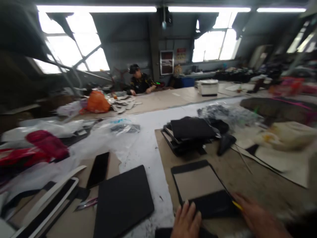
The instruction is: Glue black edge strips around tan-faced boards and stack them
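My left hand (pixel 187 220) lies flat with its fingers stretched at the lower left edge of a black panel (pixel 213 203) that has a beige rectangle in it. At the panel's lower right corner, my right hand (pixel 255 211) is closed on a slim yellow tool (pixel 237 205); motion blur hides its exact kind. Behind the panel rises a stack of black pieces (pixel 190 130). A plain dark board (pixel 125 201) rests to the left, beside a black phone (pixel 98 169). Another black piece (pixel 164 232) shows by my left wrist.
Pale and black curved strips (pixel 53 205) lie at the left, near small scissors-like tools (pixel 86 203). Pink cloth (pixel 48 143) and an orange bag (pixel 97 101) are farther back. A person (pixel 141 81) sits across the table. Cream sheets (pixel 284 155) spread out at right.
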`<state>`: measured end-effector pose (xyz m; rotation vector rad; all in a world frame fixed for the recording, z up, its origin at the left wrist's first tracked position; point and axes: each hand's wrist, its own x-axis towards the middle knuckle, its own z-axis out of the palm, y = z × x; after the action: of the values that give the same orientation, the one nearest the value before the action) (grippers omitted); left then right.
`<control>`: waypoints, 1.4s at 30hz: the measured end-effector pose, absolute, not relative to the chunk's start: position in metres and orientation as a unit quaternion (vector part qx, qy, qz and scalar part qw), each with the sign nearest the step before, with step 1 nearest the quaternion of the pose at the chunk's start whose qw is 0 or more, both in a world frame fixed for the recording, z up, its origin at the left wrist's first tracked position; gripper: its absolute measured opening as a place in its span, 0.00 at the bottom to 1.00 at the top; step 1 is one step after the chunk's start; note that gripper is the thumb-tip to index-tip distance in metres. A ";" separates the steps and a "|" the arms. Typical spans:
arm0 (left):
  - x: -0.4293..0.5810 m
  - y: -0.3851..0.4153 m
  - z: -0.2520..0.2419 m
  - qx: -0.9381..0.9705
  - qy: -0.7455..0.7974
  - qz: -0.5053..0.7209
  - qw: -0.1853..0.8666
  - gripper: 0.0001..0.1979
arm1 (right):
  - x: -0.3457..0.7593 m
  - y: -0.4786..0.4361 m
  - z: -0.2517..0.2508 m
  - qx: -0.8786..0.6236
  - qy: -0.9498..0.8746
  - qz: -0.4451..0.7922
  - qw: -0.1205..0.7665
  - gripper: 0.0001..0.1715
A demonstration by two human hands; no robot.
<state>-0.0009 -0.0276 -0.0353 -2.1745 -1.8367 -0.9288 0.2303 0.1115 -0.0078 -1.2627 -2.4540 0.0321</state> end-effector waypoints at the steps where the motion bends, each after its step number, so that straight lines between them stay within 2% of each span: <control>1: -0.003 -0.032 -0.023 -0.730 -0.611 -0.301 0.046 0.32 | 0.228 0.107 0.007 -0.464 -0.873 0.033 0.146 0.25; 4: -0.007 -0.032 -0.005 -0.739 -0.608 -0.290 -0.014 0.39 | 0.222 0.103 0.038 -0.505 -0.858 0.066 0.075 0.25; 8: -0.007 -0.033 -0.007 -0.754 -0.586 -0.295 -0.043 0.40 | 0.216 0.098 0.050 -0.513 -0.854 0.080 0.026 0.23; 15: -0.006 -0.035 -0.010 -0.744 -0.599 -0.294 -0.040 0.39 | 0.213 0.091 0.047 -0.488 -0.867 0.099 0.029 0.20; 26: -0.006 -0.035 -0.007 -0.751 -0.591 -0.293 -0.037 0.40 | 0.208 0.090 0.062 -0.522 -0.837 0.161 0.012 0.17; 36: -0.008 -0.035 -0.008 -0.747 -0.596 -0.290 -0.046 0.40 | 0.199 0.112 0.060 -0.572 -0.804 0.159 0.010 0.13; 40: -0.012 -0.034 -0.011 -0.751 -0.587 -0.297 -0.061 0.40 | 0.196 0.123 0.057 -0.592 -0.786 0.178 0.022 0.13; 42: -0.012 -0.033 -0.011 -0.753 -0.581 -0.303 -0.067 0.40 | 0.196 0.125 0.058 -0.597 -0.771 0.213 0.056 0.13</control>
<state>-0.0125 -0.0330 -0.0114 -2.4712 -1.9060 -0.9933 0.1963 0.1249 0.0580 -1.8128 -2.3402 0.6476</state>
